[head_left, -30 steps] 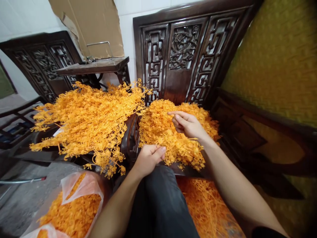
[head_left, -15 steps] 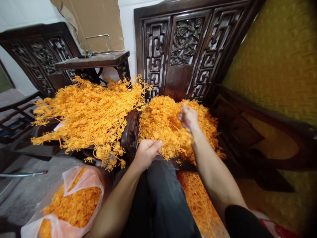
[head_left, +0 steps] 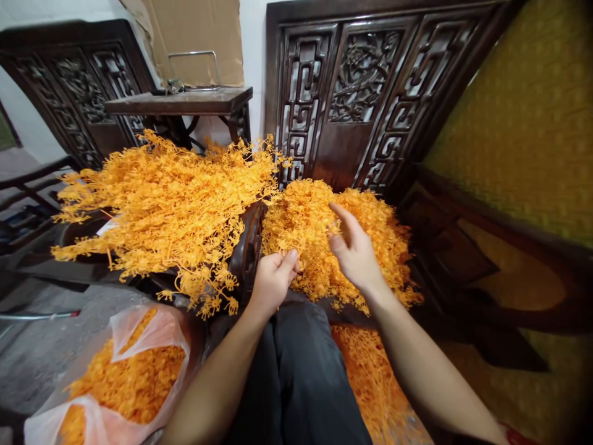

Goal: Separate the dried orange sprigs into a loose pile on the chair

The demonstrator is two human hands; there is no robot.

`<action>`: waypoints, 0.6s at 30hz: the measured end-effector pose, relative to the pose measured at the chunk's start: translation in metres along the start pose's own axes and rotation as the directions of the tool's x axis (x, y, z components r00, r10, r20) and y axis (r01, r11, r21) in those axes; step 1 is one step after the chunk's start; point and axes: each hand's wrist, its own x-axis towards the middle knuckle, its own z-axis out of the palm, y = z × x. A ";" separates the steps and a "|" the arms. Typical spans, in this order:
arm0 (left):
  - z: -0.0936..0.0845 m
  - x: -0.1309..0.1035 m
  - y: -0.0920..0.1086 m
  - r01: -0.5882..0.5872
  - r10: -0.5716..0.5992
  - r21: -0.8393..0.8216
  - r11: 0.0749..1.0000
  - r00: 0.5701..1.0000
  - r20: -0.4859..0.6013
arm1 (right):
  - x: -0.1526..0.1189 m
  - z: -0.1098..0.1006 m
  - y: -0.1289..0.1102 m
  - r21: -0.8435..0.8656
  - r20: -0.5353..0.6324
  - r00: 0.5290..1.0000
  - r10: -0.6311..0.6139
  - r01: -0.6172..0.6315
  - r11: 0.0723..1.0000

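My left hand (head_left: 274, 279) is closed, thumb pressed on the fingers, at the near left edge of an orange heap of plastic pieces (head_left: 319, 198). Its fingertips pinch something orange, most of it hidden against the heap. To the right, my right hand (head_left: 356, 250) hovers over the same heap with thumb and index finger apart; a small orange piece shows near its fingers, and whether it touches them is unclear. A larger pile of orange branched sprigs (head_left: 176, 204) lies to the left of both hands.
An open plastic bag (head_left: 173, 330) of orange pieces stands at the lower left. More orange strands (head_left: 370, 377) lie below, right of my legs. Carved dark wooden chair backs (head_left: 343, 145), a small wooden table (head_left: 180, 104) and cardboard (head_left: 199, 37) are behind.
The fingers of my right hand have spread, and the hand has come slightly lower. An orange sprig that stretched between the hands no longer shows there. The view has shifted a little.
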 end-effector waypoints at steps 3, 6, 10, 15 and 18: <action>0.003 -0.002 0.000 0.024 -0.023 -0.054 0.998 0.999 0.029 | 0.007 0.004 -0.007 -0.215 0.002 0.988 -0.151 0.148 0.965; 0.005 -0.005 0.001 0.061 -0.054 -0.121 0.991 0.997 0.059 | 0.008 0.013 -0.007 -0.330 0.031 0.983 -0.182 0.182 0.926; 0.009 -0.010 0.001 0.085 -0.074 -0.102 0.991 0.992 0.101 | 0.012 0.022 -0.004 -0.445 -0.023 0.988 -0.156 0.129 0.886; 0.013 -0.016 -0.004 0.075 -0.069 -0.057 0.996 0.991 0.113 | 0.051 0.008 0.024 -0.268 -0.151 0.988 0.021 -0.061 0.962; 0.009 -0.018 -0.003 0.117 -0.107 -0.085 0.990 0.988 0.113 | 0.076 -0.015 0.055 0.137 -0.280 0.916 0.287 -0.257 0.957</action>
